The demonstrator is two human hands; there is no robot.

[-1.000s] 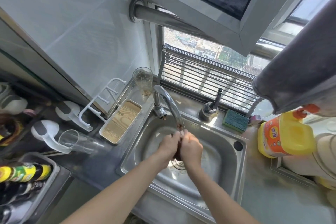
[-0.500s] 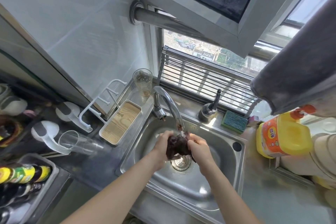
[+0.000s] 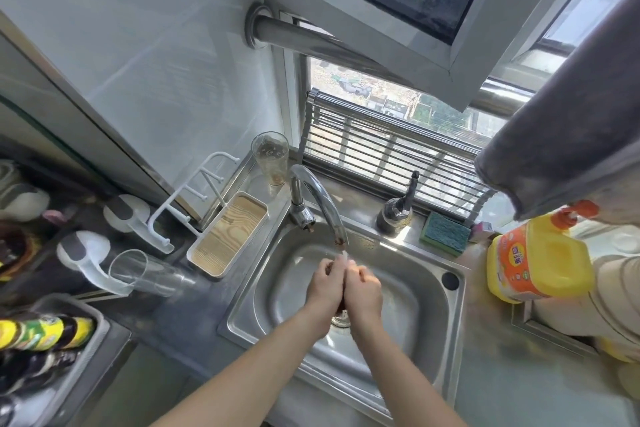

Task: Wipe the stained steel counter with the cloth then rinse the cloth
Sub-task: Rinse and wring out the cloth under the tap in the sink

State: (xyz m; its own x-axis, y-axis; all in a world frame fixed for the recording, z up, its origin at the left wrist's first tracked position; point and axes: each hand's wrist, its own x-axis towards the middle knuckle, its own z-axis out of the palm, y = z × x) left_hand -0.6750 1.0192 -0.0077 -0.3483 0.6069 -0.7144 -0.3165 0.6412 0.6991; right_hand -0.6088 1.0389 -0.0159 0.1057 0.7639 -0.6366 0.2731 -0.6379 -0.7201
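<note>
Both hands were held over the steel sink, directly below the faucet spout. The left hand and the right hand were pressed together side by side, fingers curled inward, squeezing the cloth between them. Only a thin dark strip of the cloth showed in the gap between the palms, above the drain. A thin stream of water fell from the spout onto the fingers. On the steel bench behind the sink lay a green sponge, beside a dark soap dispenser. A yellow detergent bottle stood at the right. A tall glass stood left of the faucet, near a wood-grain tray.
</note>
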